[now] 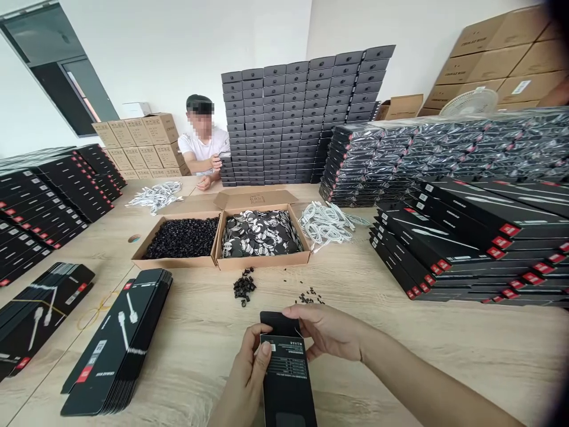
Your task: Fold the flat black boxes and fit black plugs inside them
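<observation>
– Cardboard first: what sits in the two open boxes in the middle of the counter (400, 350)?
– Left cardboard box (173, 261) is filled with small black parts (183, 237). Right cardboard box (262, 261), touching it side by side, holds black-and-white printed packets (260, 232), loosely heaped.
– Anything spilled outside them?
– A little heap of black parts (243, 287) lies on the wood just in front of the right box, with a few scattered pieces beside it. White cables (324, 222) are piled just to that box's right.
– And the hands?
– Both grip a slim black box (287, 370), low in the middle of the view, nearest the camera. The left hand (246, 379) clasps its side, thumb pressed on the printed face. The right hand (329, 332) has its fingers (296, 312) curled over the top end, pinching the flap there.
– Can you see inside it?
– No, I cannot tell.
– What else is near?
– Flat black sleeves (118, 344) are stacked to the left. Across the counter, another person (202, 148) sits beside a wall of dark boxes (297, 118).
</observation>
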`<control>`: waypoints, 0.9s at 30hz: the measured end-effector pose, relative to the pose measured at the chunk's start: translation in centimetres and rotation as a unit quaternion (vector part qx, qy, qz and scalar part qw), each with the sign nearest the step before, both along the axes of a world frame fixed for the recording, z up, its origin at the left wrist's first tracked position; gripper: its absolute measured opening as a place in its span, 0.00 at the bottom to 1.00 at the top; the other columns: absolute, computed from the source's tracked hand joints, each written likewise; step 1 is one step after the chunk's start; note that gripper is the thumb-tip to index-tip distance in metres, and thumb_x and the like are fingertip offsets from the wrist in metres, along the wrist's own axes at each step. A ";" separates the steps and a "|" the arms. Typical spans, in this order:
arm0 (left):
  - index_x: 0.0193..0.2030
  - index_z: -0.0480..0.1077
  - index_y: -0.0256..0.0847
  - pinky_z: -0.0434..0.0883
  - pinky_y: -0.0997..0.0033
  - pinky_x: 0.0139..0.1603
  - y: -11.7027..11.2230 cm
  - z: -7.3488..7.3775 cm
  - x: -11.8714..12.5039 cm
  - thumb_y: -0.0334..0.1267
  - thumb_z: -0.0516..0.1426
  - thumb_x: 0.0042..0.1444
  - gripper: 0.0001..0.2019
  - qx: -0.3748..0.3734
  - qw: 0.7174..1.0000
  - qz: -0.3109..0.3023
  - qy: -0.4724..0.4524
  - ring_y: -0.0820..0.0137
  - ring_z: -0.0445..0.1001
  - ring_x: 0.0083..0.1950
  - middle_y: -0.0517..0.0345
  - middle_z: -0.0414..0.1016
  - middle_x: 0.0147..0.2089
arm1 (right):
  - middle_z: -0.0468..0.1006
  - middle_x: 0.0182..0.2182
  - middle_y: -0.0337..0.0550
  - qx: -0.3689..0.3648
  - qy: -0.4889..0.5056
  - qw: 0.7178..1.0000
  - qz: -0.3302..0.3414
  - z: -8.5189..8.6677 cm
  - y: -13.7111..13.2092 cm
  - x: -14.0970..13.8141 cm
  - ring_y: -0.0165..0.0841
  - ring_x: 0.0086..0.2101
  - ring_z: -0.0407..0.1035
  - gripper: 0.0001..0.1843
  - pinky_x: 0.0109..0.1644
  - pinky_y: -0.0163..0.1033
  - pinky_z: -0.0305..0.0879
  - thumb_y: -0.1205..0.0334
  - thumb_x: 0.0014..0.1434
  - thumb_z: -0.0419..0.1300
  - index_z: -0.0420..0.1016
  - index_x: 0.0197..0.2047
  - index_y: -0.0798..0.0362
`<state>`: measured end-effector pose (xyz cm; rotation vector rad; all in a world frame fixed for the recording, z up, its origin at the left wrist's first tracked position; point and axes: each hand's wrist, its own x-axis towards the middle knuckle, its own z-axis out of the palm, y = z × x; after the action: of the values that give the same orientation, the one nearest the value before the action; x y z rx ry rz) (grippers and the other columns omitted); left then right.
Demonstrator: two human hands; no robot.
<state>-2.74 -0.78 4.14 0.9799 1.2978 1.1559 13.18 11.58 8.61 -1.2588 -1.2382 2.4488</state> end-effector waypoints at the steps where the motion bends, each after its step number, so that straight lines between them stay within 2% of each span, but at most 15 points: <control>1: 0.54 0.62 0.45 0.64 0.64 0.55 0.0 -0.2 0.2 0.54 0.49 0.63 0.20 0.009 1.000 0.005 -0.016 0.62 0.68 0.54 0.50 0.71 0.53 | 0.77 0.38 0.45 0.001 0.003 1.000 0.018 0.3 0.4 0.1 0.37 0.40 0.67 0.16 0.39 0.42 0.67 0.51 0.49 0.66 0.80 0.38 0.53; 3: 0.57 0.60 0.46 0.65 0.64 0.53 0.0 -0.6 0.5 0.53 0.49 0.63 0.20 0.025 0.998 0.007 -0.053 0.62 0.69 0.53 0.50 0.72 0.53 | 0.78 0.39 0.47 0.009 0.012 0.999 0.052 0.7 1.0 0.2 0.38 0.42 0.68 0.15 0.40 0.42 0.68 0.56 0.47 0.68 0.82 0.38 0.54; 6: 0.56 0.57 0.47 0.67 0.65 0.48 0.1 -1.2 0.8 0.52 0.50 0.64 0.18 0.035 0.995 0.004 -0.099 0.66 0.72 0.46 0.53 0.72 0.48 | 0.80 0.41 0.47 0.031 0.012 0.996 0.081 0.7 1.3 0.3 0.39 0.44 0.69 0.19 0.41 0.42 0.69 0.60 0.42 0.70 0.83 0.41 0.52; 10: 0.51 0.55 0.47 0.66 0.65 0.46 0.3 -1.6 0.6 0.50 0.50 0.65 0.14 0.027 0.994 -0.001 -0.109 0.70 0.70 0.41 0.53 0.71 0.49 | 0.82 0.39 0.47 0.068 -0.009 0.996 0.054 0.1 0.9 0.3 0.38 0.41 0.71 0.22 0.40 0.41 0.69 0.60 0.41 0.70 0.84 0.43 0.52; 14: 0.48 0.54 0.47 0.66 0.68 0.42 0.3 -1.6 0.4 0.50 0.49 0.65 0.12 0.018 0.993 0.003 -0.114 0.70 0.69 0.41 0.55 0.71 0.46 | 0.84 0.36 0.46 0.115 -0.028 0.993 0.021 -0.5 0.1 -0.1 0.37 0.38 0.73 0.21 0.37 0.37 0.68 0.57 0.43 0.69 0.84 0.43 0.52; 20: 0.51 0.52 0.48 0.67 0.67 0.41 0.1 -2.0 0.8 0.52 0.51 0.63 0.16 0.011 0.991 0.055 -0.123 0.68 0.72 0.42 0.55 0.73 0.45 | 0.84 0.34 0.44 0.184 -0.044 0.982 -0.002 -1.4 -1.2 -0.6 0.35 0.33 0.73 0.19 0.34 0.36 0.66 0.58 0.48 0.64 0.84 0.45 0.52; 22: 0.51 0.54 0.47 0.66 0.69 0.38 0.3 -1.8 0.5 0.54 0.50 0.63 0.17 -0.002 0.993 0.060 -0.101 0.69 0.71 0.38 0.57 0.74 0.40 | 0.84 0.32 0.43 0.208 -0.057 0.976 0.004 -1.5 -1.6 -0.7 0.36 0.32 0.73 0.19 0.34 0.37 0.66 0.58 0.50 0.63 0.83 0.45 0.52; 24: 0.49 0.57 0.46 0.63 0.72 0.33 0.6 -1.4 -0.2 0.54 0.50 0.63 0.17 -0.009 0.997 0.050 -0.056 0.72 0.67 0.32 0.62 0.71 0.32 | 0.85 0.33 0.43 0.239 -0.068 0.969 0.010 -1.5 -1.9 -0.9 0.38 0.34 0.75 0.18 0.37 0.39 0.67 0.58 0.52 0.61 0.84 0.45 0.51; 27: 0.42 0.64 0.43 0.59 0.76 0.28 1.3 -0.6 -1.9 0.54 0.53 0.61 0.15 -0.005 1.000 -0.007 -0.018 0.75 0.61 0.27 0.66 0.65 0.26 | 0.84 0.41 0.43 0.299 -0.053 0.953 0.014 -1.3 -2.4 -1.0 0.43 0.43 0.75 0.16 0.49 0.44 0.67 0.57 0.54 0.61 0.84 0.44 0.50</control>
<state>-4.61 0.56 3.54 0.9556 1.2661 1.1499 12.13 9.21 7.31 -1.1935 -1.8431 1.8026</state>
